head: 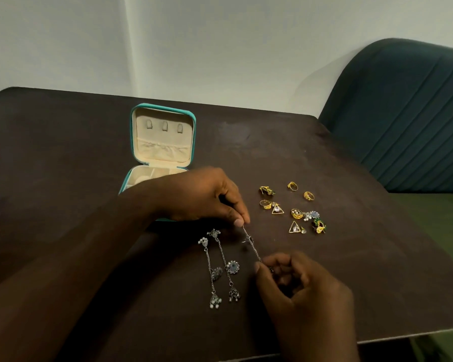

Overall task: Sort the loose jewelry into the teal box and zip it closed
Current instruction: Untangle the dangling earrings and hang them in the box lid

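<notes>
Head view: the left hand (207,197) and the right hand (304,291) hold one silver chain (251,242) stretched between them, low over the dark desk (63,158). The left hand's fingers (242,214) pinch its far end, thumb against forefinger. The right hand's fingers (263,269) are curled and pinch its near end, though what exactly sits in that pinch is too blurred to tell. The chain's long axis runs on a diagonal, from far-left to near-right. The teal box (162,142) stands open, far and to the left of the chain, with its lid raised and its base partly hidden behind the left wrist. The left hand is therefore plainly the nearer one to the box, and the chain would likely have to travel away and leftward, far end leading, to reach a compartment. Just left of the chain lie two long silver earrings (214,233), roughly parallel to it; the gold pieces (297,212) are scattered to the right, apart from both hands
</notes>
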